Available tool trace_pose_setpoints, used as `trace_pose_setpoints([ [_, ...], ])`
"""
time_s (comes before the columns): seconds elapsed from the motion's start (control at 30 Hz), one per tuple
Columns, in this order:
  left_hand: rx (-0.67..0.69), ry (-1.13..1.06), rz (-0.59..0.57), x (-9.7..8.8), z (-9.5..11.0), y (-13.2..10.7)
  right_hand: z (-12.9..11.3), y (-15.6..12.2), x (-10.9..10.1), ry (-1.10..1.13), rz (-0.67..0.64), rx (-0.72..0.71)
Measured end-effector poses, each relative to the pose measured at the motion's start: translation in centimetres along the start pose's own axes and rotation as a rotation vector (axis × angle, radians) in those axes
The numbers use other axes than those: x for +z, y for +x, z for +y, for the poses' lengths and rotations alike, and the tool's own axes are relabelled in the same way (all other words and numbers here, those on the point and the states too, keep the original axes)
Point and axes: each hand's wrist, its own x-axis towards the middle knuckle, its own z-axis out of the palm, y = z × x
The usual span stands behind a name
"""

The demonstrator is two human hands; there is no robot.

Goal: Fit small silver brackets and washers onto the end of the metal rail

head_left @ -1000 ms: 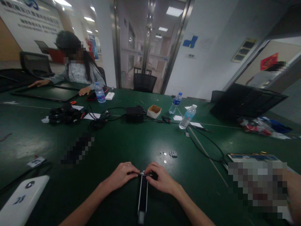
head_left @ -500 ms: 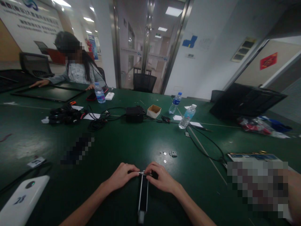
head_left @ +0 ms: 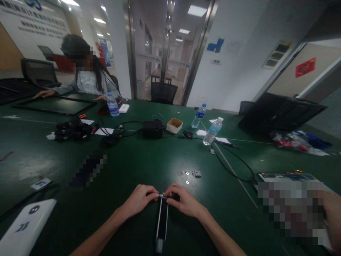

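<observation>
A long, narrow metal frame (head_left: 161, 224) with a dark middle and silver edges lies on the table in front of me, pointing away. At its far end sits a small silver crosspiece (head_left: 161, 196). My left hand (head_left: 140, 200) pinches the left end of that crosspiece between thumb and fingers. From the other side, my right hand (head_left: 181, 200) is closed on its right end, the fingertips partly hiding it. Beyond my right hand lie several small nuts and washers (head_left: 187, 174) and a small metal bracket (head_left: 196, 174).
A white device marked 28 (head_left: 26, 227) lies at left. Water bottles (head_left: 212, 131), a small open box (head_left: 174, 125), a black adapter (head_left: 152, 128) and cables stand farther back. Another person's hand (head_left: 333, 209) is at right; a person (head_left: 87, 78) sits across the table.
Both hands keep their hold at the end of the metal frame, with only slight finger movement. The person across the table has barely moved.
</observation>
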Motion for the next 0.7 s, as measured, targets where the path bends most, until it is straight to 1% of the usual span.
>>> trace_pose_setpoints([
  [0.13,-0.021,0.015,-0.014,0.0,0.3,0.1,0.1,0.0,0.0,0.014,0.005,-0.006],
  [0.3,-0.044,0.004,-0.036,0.5,0.9,0.3,0.4,0.1,0.2,0.031,-0.016,-0.007],
  [0.43,-0.025,0.005,-0.027,0.7,0.7,0.3,0.2,0.1,0.2,0.032,-0.009,-0.003],
  [0.7,0.007,0.003,-0.057,0.2,0.8,-0.2,-0.6,0.0,-0.2,-0.056,0.012,-0.039],
])
